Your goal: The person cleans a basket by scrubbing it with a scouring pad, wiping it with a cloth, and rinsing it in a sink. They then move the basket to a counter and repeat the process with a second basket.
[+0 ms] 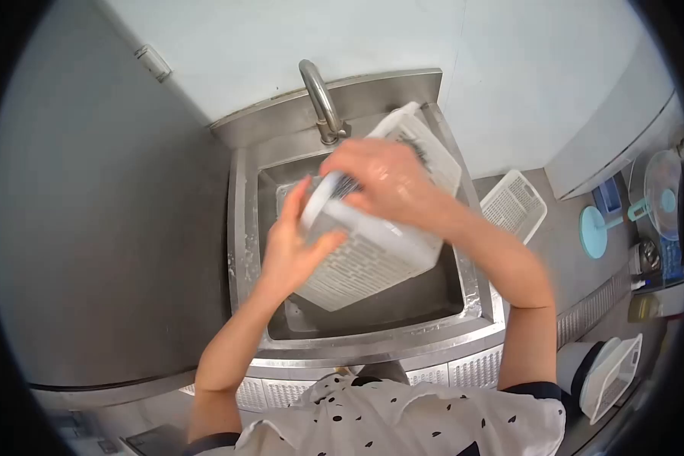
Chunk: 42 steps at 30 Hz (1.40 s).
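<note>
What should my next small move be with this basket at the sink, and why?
I'd probably slide your right hand a little farther from your left hand along the white basket. Your hands are close together near one end, and the right looks wet, so a wider spread might steady it over the sink.

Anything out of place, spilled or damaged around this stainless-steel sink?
One oddity: a white slotted plastic basket apparently lies on the grey floor, right of the stainless-steel sink, where it could get dirty. Water drops wet the sink's rim. No damage shows, though the held white basket is blurred.
</note>
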Tool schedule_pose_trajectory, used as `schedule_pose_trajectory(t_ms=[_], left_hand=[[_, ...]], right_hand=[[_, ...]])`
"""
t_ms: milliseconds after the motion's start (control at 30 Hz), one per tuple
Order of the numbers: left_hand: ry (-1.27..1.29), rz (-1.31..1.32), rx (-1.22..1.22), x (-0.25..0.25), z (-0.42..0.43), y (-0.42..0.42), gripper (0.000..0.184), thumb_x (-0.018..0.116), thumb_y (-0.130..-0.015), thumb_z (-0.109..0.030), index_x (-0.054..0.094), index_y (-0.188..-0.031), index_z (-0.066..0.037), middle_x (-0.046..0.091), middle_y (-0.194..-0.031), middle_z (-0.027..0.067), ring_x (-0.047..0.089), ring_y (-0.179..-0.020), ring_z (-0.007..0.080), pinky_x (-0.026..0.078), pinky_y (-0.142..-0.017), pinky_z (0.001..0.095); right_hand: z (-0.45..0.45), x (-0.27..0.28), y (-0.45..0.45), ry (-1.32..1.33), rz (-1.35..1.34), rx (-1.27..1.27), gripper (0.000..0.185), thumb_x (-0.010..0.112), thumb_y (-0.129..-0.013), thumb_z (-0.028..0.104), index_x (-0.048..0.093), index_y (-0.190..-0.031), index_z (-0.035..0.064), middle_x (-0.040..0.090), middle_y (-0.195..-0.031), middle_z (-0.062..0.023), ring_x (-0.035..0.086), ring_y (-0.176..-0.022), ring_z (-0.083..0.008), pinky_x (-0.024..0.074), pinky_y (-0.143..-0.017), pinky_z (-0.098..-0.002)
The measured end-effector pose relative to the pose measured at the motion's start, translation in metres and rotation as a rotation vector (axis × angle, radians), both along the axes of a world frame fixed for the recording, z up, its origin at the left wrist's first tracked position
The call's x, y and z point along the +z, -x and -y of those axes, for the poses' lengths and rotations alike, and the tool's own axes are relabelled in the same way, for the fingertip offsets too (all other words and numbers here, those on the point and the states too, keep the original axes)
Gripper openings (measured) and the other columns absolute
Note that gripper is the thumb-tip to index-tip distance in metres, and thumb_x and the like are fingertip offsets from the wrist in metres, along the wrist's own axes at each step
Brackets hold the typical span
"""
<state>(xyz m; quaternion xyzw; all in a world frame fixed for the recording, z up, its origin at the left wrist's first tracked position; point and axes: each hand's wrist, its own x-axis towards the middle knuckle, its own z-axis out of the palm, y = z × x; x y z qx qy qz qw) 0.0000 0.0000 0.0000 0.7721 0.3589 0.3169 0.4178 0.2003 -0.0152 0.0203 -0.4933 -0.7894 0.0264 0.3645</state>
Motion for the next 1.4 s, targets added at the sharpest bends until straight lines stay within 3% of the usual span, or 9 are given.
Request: schedule_pose_trajectory(t_ms=[67, 367, 433, 567, 733, 900, 1000, 1167, 1400], left_hand=[[0.192, 0.099, 0.143, -0.012, -0.002, -0.029, 0.023, 0.067, -0.079, -0.02, 0.062, -0.089, 0.001, 0.058, -0.066, 0.0028, 0.054, -0.059, 0.0083, 0.044, -0.055, 0.0235], [0.21, 0.176, 0.509, -0.061, 0.033, 0.058, 0.02, 0.061, -0.086, -0.017, 0.06, -0.076, 0.001, 0.052, -0.059, -0.0012, 0.047, -0.05, 0.0055, 0.037, -0.046, 0.0229], [0.193, 0.225, 0.595, -0.064, 0.032, 0.067, 0.019, 0.058, -0.088, -0.015, 0.061, -0.078, 0.001, 0.051, -0.058, -0.0017, 0.046, -0.055, 0.0047, 0.037, -0.051, 0.0214], [0.17, 0.27, 0.757, -0.08, 0.036, 0.1, 0.015, 0.055, -0.09, -0.012, 0.06, -0.088, 0.002, 0.057, -0.075, 0.0001, 0.049, -0.069, 0.0047, 0.04, -0.063, 0.0213], [0.204, 0.378, 0.827, -0.068, 0.048, 0.099, 0.021, 0.048, -0.094, -0.017, 0.057, -0.097, 0.001, 0.059, -0.085, 0.0017, 0.05, -0.077, 0.0058, 0.041, -0.07, 0.0223], [0.261, 0.414, 0.973, -0.066, 0.065, 0.083, 0.026, 0.046, -0.096, -0.022, 0.051, -0.109, 0.0, 0.056, -0.099, 0.0047, 0.05, -0.091, 0.0101, 0.04, -0.084, 0.0256], [0.308, 0.433, 0.983, -0.077, 0.072, 0.074, 0.03, 0.044, -0.096, -0.025, 0.047, -0.114, 0.0, 0.054, -0.107, 0.0059, 0.049, -0.098, 0.0128, 0.038, -0.09, 0.0283], [0.669, 0.224, 0.523, -0.068, 0.051, 0.044, 0.046, 0.062, -0.086, -0.027, 0.052, -0.118, 0.005, 0.058, -0.106, 0.0104, 0.053, -0.099, 0.0164, 0.039, -0.091, 0.0309], [0.744, 0.206, 0.278, -0.064, 0.011, -0.041, 0.038, 0.066, -0.079, -0.02, 0.057, -0.108, 0.003, 0.061, -0.1, 0.0106, 0.057, -0.093, 0.0179, 0.044, -0.081, 0.0296]], right_hand=[[0.001, -0.007, 0.006, -0.01, 0.017, 0.04, 0.03, 0.069, -0.061, 0.008, 0.058, -0.088, 0.0132, 0.057, -0.089, -0.0013, 0.06, -0.083, -0.0239, 0.0502, -0.064, -0.0357], [-0.063, -0.099, -0.059, 0.055, -0.098, -0.318, 0.032, 0.064, -0.066, 0.003, 0.056, -0.096, 0.0119, 0.052, -0.1, -0.0062, 0.057, -0.092, -0.0265, 0.0493, -0.073, -0.0356], [-0.082, -0.142, -0.087, -0.061, -0.313, -0.317, 0.023, 0.065, -0.073, 0.007, 0.057, -0.094, 0.0077, 0.058, -0.093, -0.0053, 0.06, -0.084, -0.0227, 0.0494, -0.07, -0.0333], [-0.05, -0.198, -0.096, 0.477, -1.554, -0.408, 0.015, 0.061, -0.081, 0.012, 0.059, -0.093, 0.0025, 0.061, -0.08, -0.0025, 0.056, -0.067, -0.0098, 0.0467, -0.061, -0.0284], [0.049, -0.416, -0.037, 0.484, -0.526, -0.802, 0.036, 0.066, -0.074, 0.019, 0.058, -0.107, 0.0062, 0.06, -0.094, -0.0182, 0.06, -0.085, -0.0297, 0.0469, -0.077, -0.04], [0.113, -0.443, -0.001, 1.066, 0.13, -0.46, 0.048, 0.05, -0.083, 0.013, 0.042, -0.131, 0.0129, 0.048, -0.123, -0.0238, 0.049, -0.112, -0.0342, 0.0409, -0.094, -0.0405], [0.108, -0.527, -0.019, 1.023, -0.549, -0.871, 0.05, 0.045, -0.084, 0.007, 0.04, -0.133, 0.0151, 0.046, -0.127, -0.0222, 0.047, -0.117, -0.0328, 0.04, -0.096, -0.0407], [0.055, -0.362, -0.009, 0.814, -1.551, -0.876, 0.04, 0.041, -0.081, 0.005, 0.051, -0.12, 0.004, 0.059, -0.103, -0.0111, 0.056, -0.09, -0.0188, 0.0438, -0.078, -0.029], [0.071, -0.135, 0.0, 0.222, -0.891, -0.652, 0.025, 0.054, -0.082, 0.016, 0.054, -0.102, 0.0005, 0.056, -0.085, -0.0106, 0.054, -0.077, -0.0203, 0.0435, -0.07, -0.0307]])
